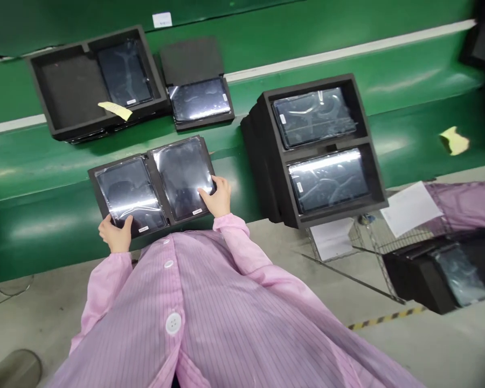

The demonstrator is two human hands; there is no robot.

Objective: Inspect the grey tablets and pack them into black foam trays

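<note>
A black foam tray (159, 186) lies on the green bench in front of me, with two dark tablet-like screens in it. The left screen (125, 183) and the right screen (181, 172) each look film-covered and carry a small white label at the near edge. My left hand (117, 233) grips the tray's near left edge, its thumb over the left screen. At the right side, my right hand (219, 198) has its thumb on the right screen and its fingers around the tray's edge. The fingertips of both hands are partly hidden.
Stacked foam trays (261, 161) with two screens on top stand to the right. Behind are another tray (70, 89) with one screen and a yellow paper (115, 110), and a foam piece (194, 56) beside a screen (200, 101). A person's sleeve (464, 205) shows at far right.
</note>
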